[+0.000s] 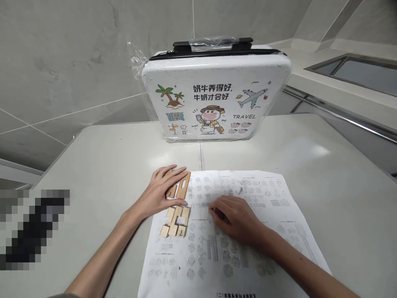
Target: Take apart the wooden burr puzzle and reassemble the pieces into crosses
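Observation:
My left hand (163, 186) lies over several flat wooden puzzle pieces, fingers stretched out and thumb apart. One piece, with an oblong slot (183, 185), shows past the fingertips; another, with a dark number (171, 192), lies partly under the hand. Just below the thumb is a group of paler notched wooden pieces (173, 219), one marked with a 3. My right hand (234, 217) rests on a printed sheet (257, 248), its fingers curled in and their tips near the small drawings. I see nothing in the right hand. The sheet looks upside down from here.
A white case (217, 99) with cartoon prints and clear plastic wrap stands upright at the back of the pale table (310, 161). A seam runs from it toward the sheet. A grey wall (77, 54) is behind. A pixelated dark patch covers the lower left.

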The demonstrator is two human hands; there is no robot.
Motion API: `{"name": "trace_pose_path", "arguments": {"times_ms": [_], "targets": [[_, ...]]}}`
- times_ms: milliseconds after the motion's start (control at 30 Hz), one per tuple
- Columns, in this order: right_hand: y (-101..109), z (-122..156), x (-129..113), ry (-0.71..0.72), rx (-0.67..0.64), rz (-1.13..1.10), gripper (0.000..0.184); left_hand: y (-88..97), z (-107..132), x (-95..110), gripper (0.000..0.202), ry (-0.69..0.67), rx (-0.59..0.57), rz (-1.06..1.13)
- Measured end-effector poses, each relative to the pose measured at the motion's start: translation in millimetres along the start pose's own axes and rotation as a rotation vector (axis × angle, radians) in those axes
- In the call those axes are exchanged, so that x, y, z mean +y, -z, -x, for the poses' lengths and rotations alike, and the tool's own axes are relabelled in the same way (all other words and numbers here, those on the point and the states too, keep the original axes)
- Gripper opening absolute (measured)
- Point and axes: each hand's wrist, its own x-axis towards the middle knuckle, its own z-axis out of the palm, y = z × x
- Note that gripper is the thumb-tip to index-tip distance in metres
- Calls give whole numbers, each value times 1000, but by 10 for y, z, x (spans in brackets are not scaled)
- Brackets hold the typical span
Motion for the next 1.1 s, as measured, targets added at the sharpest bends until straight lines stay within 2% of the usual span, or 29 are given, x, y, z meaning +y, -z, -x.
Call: {"name": "trace_pose_path", "arguments": {"times_ms": [200,333,600,700,800,900,967,1033,1100], "targets": [[-8,-4,9,-17,0,-18,15,34,-104,-5,82,-49,-2,-25],[-2,-7,7,-34,1,-28,14,32,-146,-13,74,-73,84,-90],[12,-23,3,-74,-20,-67,18,94,-211,-22,74,-93,272,-151],[17,-38,7,-98,-22,-98,24,158,-203,217,76,-135,379,-110],[50,-62,11,-157,-5,-222,21,112,-112,698,87,-218,416,78],[132,-100,24,-281,31,-496,18,-94,50,1218,98,-321,314,399],[206,-125,37,-414,91,-659,21,-275,152,1456,98,-353,205,490],[274,-143,48,-547,145,-765,24,-434,213,1569,97,-385,140,517],[321,-151,53,-619,169,-830,25,-537,220,1572,99,-388,125,490]]}}
